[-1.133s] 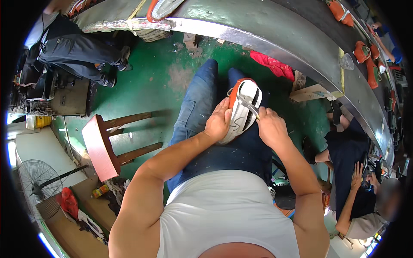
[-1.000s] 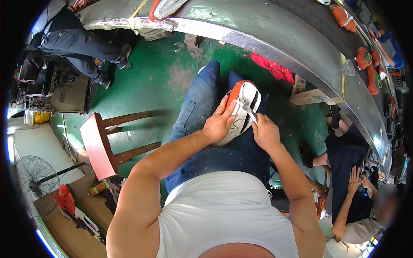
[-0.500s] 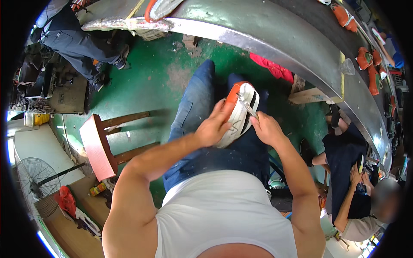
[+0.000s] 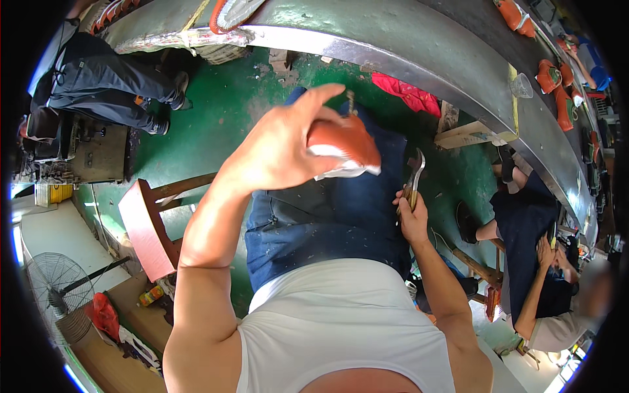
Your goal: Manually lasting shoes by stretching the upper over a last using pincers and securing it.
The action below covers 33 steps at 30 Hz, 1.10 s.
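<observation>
Fingers of the left hand (image 4: 283, 145) grasp an orange shoe (image 4: 346, 145) above the blue trousers (image 4: 318, 229). Farther right, the right hand (image 4: 413, 219) is wrapped around pliers (image 4: 415, 178).

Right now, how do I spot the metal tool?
Start at the blue trousers and go to their right edge. There the right hand holds the metal tool, its head curved and silvery, unlike the orange-and-white shoe in the left hand.
</observation>
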Each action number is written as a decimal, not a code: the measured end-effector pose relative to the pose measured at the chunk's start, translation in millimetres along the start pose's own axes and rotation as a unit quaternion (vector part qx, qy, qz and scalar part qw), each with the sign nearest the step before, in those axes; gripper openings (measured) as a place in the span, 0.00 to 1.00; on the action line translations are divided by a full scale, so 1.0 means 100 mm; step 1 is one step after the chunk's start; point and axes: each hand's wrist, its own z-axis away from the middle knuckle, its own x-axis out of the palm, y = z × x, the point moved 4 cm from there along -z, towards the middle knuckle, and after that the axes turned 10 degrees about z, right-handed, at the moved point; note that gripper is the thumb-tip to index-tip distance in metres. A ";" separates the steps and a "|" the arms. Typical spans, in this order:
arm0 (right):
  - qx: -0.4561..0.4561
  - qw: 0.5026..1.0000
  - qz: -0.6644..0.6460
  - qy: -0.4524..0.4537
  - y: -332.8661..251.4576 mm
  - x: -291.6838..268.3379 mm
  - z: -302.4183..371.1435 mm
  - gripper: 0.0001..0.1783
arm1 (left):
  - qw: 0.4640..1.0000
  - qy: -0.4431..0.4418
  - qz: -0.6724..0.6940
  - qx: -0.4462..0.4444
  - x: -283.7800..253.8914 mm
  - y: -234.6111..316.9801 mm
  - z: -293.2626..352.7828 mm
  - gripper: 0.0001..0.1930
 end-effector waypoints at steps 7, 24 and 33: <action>0.011 0.976 0.182 -0.118 -0.51 -0.21 0.00 0.14 | 0.961 0.022 0.107 -0.255 0.56 -0.87 -0.64 0.25; -0.092 0.799 0.465 -0.370 -1.45 0.35 -0.27 0.16 | 0.856 0.046 0.460 -0.232 1.65 -1.70 0.67 0.34; 0.025 0.929 0.198 -0.313 -0.94 0.40 -0.23 0.15 | 0.838 0.120 0.476 -0.240 1.69 -1.95 0.51 0.34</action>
